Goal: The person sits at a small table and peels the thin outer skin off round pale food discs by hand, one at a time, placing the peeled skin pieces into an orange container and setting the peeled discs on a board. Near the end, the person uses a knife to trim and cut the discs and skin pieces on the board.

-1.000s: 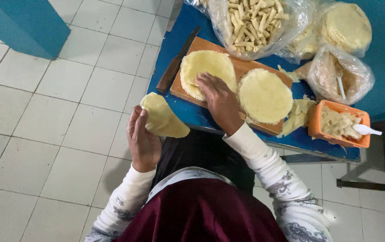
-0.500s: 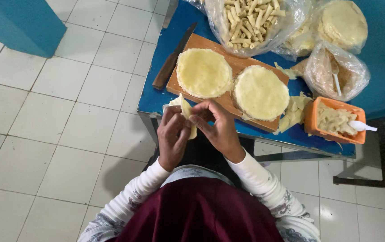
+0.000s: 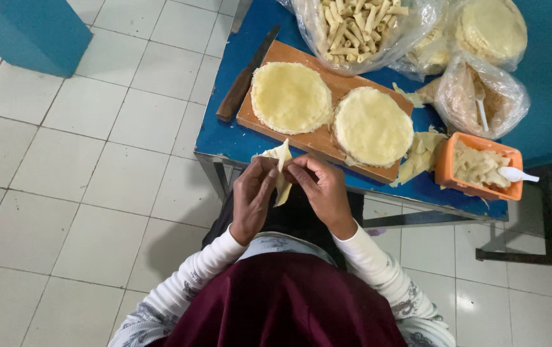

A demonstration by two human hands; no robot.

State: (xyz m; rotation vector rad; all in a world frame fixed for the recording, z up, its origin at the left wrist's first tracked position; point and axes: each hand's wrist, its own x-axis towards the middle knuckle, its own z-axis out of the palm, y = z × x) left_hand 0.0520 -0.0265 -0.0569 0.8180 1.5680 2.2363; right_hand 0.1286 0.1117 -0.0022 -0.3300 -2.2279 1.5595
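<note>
White floor tiles (image 3: 63,160) leftmost, then dark-handled knife (image 3: 245,78) on blue table (image 3: 224,138), left hand (image 3: 253,196) and right hand (image 3: 321,193) both pinched shut on folded dough sheet (image 3: 281,168) at table's near edge, dough rounds on wooden board (image 3: 317,138) behind, orange tub (image 3: 478,168) far right.

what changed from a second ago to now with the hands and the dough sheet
The right hand left the cutting board and came back to join the left hand. The dough sheet, then lying open on the left palm, is now folded and pinched between both hands in front of the table edge. The two round stacks on the board, the knife, the bags and the orange tub stayed put.
</note>
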